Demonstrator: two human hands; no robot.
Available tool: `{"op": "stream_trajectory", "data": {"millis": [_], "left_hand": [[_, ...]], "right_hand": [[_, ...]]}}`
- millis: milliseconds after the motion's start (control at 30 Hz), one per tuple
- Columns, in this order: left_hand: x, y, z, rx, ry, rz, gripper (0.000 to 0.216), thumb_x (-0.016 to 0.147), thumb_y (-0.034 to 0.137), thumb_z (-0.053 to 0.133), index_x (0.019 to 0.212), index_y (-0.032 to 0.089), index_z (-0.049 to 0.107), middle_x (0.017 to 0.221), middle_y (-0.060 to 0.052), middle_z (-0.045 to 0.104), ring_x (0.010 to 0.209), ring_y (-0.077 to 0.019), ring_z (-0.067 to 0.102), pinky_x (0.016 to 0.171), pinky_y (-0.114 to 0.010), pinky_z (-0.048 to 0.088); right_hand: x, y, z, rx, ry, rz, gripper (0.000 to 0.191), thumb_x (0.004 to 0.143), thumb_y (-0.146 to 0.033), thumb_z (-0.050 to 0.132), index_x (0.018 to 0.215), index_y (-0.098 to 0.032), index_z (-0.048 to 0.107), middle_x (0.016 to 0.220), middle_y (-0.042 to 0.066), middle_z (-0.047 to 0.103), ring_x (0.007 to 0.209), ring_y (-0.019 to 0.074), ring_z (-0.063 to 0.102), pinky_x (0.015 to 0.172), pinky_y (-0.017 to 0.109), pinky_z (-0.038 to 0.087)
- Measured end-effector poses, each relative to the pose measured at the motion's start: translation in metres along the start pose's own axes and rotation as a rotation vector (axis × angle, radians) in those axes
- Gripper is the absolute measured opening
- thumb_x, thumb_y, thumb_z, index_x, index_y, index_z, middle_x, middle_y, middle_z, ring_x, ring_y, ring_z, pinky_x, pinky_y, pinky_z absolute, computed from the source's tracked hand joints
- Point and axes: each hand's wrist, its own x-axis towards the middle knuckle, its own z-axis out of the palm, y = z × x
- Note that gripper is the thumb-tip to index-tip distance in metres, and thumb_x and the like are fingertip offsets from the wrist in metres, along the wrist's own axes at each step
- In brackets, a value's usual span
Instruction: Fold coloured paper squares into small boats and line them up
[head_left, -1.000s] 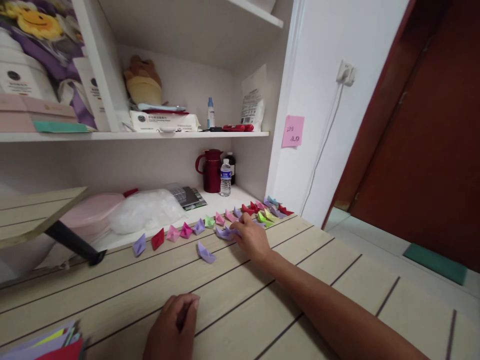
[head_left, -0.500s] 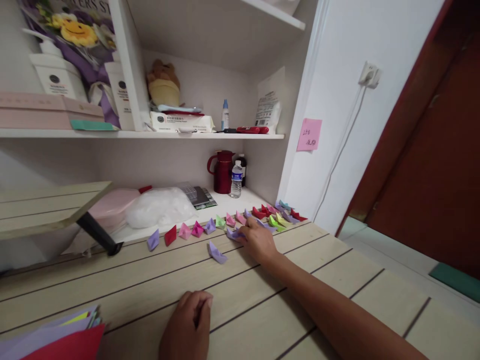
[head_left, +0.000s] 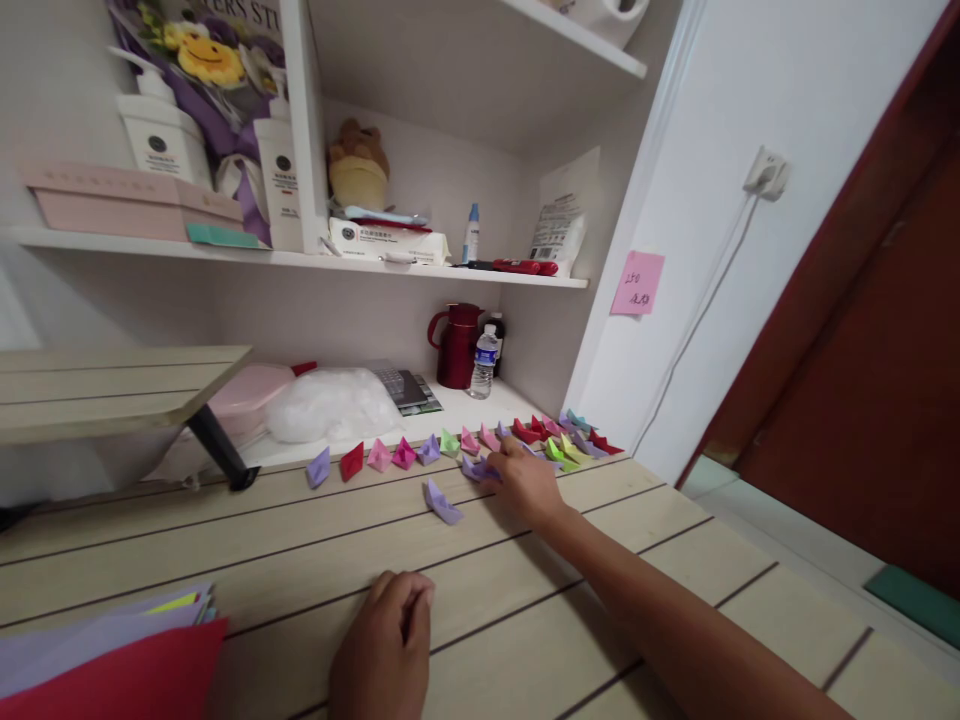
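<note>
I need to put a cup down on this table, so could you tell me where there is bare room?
Bare wood lies between the left hand and the lone purple paper boat, and wider still right of the right forearm toward the table's right edge. It is crowded along the back edge, where the row of paper boats runs, and at the near left corner under the coloured paper stack.

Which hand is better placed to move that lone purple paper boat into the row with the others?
Probably the right hand: it rests beside the lone purple boat and touches the row of paper boats. The left hand lies curled, nearer the person.
</note>
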Motion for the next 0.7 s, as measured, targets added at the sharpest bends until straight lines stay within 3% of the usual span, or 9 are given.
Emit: {"op": "stream_trajectory", "data": {"millis": [267, 500, 600, 700], "left_hand": [[0.002, -0.004, -0.002, 0.059, -0.060, 0.014, 0.024, 0.089, 0.034, 0.045, 0.082, 0.026, 0.066, 0.088, -0.002, 0.069, 0.083, -0.0196, 0.066, 0.074, -0.030, 0.047], [0.000, -0.005, 0.002, 0.053, 0.018, 0.034, 0.023, 0.089, 0.031, 0.044, 0.079, 0.026, 0.065, 0.083, -0.001, 0.068, 0.079, -0.0194, 0.066, 0.073, -0.031, 0.045], [0.000, -0.005, 0.002, 0.059, -0.035, 0.045, 0.022, 0.089, 0.033, 0.046, 0.080, 0.026, 0.065, 0.083, -0.001, 0.069, 0.079, -0.0193, 0.065, 0.072, -0.030, 0.046], [0.000, -0.005, 0.002, 0.055, 0.012, 0.054, 0.023, 0.088, 0.033, 0.046, 0.078, 0.026, 0.065, 0.081, -0.001, 0.068, 0.077, -0.0190, 0.065, 0.070, -0.030, 0.046]], "right_hand": [[-0.001, 0.004, -0.001, 0.041, -0.002, -0.012, 0.014, 0.088, -0.032, 0.063, 0.094, -0.025, 0.074, 0.108, 0.005, 0.063, 0.087, 0.0187, 0.064, 0.061, 0.025, 0.037], [0.003, -0.006, -0.003, 0.160, 0.009, 0.014, 0.016, 0.088, -0.037, 0.066, 0.092, -0.023, 0.074, 0.106, 0.005, 0.065, 0.087, 0.0185, 0.064, 0.065, 0.026, 0.043], [0.004, -0.008, -0.002, 0.221, 0.007, 0.024, 0.024, 0.093, -0.040, 0.061, 0.101, -0.019, 0.069, 0.107, 0.006, 0.066, 0.089, 0.0187, 0.064, 0.075, 0.032, 0.051], [0.006, -0.001, -0.005, 0.279, 0.027, 0.027, 0.028, 0.097, -0.036, 0.057, 0.116, -0.016, 0.061, 0.114, 0.007, 0.064, 0.094, 0.0196, 0.065, 0.082, 0.039, 0.056]]}}
